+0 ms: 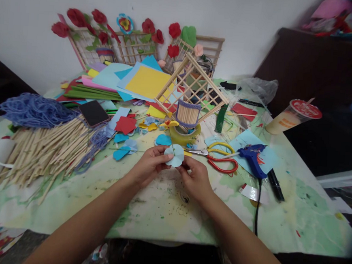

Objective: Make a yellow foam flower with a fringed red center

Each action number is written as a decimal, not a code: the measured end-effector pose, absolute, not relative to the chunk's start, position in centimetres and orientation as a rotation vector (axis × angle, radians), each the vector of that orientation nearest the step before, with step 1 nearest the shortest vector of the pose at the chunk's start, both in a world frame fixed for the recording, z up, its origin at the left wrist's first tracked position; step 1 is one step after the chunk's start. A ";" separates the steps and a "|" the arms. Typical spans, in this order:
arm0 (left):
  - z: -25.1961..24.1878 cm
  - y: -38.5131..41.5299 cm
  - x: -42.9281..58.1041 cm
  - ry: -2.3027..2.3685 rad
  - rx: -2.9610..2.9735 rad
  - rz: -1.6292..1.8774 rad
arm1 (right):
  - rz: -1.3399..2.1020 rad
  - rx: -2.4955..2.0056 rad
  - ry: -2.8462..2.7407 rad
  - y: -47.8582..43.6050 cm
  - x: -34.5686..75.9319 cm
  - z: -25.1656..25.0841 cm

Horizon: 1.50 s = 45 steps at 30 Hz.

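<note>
Between my two hands, just above the table, is a light blue round paper piece with a small slit or crease at its top. My left hand pinches its left edge between thumb and fingers. On the other side my right hand has its fingers closed at the lower right edge. Right beyond them lie scissors with one yellow and one red handle. A bamboo-stick lattice with a small stick basket stands behind, by a roll of yellowish tape. Blue paper petals lie to the left.
A blue glue gun with a black cord rests at right, near a black marker and a drink cup. At left are bamboo sticks, blue yarn and a phone. Coloured paper sheets lie behind.
</note>
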<state>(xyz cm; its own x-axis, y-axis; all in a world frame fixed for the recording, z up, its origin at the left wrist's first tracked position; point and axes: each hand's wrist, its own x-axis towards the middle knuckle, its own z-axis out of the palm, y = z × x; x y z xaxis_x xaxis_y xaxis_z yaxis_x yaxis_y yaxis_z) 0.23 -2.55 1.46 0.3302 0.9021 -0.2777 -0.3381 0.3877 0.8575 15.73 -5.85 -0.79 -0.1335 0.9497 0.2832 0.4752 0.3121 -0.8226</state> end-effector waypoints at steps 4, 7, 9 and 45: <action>1.5 -2.5 0.2 0.827 0.789 0.874 | 0.693 -1.270 -1.805 -5.9 15.7 -0.7; 1.4 -2.6 0.2 0.823 0.801 0.851 | 0.657 -1.274 -1.832 -5.9 15.7 -0.7; 1.4 -2.6 0.1 0.825 0.810 0.845 | 0.620 -1.288 -1.849 -6.0 15.7 -0.7; 1.9 -2.7 0.3 0.846 0.739 0.869 | 0.572 -1.334 -1.945 -6.0 15.6 -0.8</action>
<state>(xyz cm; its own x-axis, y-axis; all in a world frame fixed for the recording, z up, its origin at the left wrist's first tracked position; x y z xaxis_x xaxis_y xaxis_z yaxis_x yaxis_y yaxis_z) 0.32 -2.65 1.90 0.3799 0.8685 -0.3183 -0.3412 0.4514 0.8245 15.64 -5.98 -0.81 -0.2248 0.9278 0.2978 0.6184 0.3721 -0.6922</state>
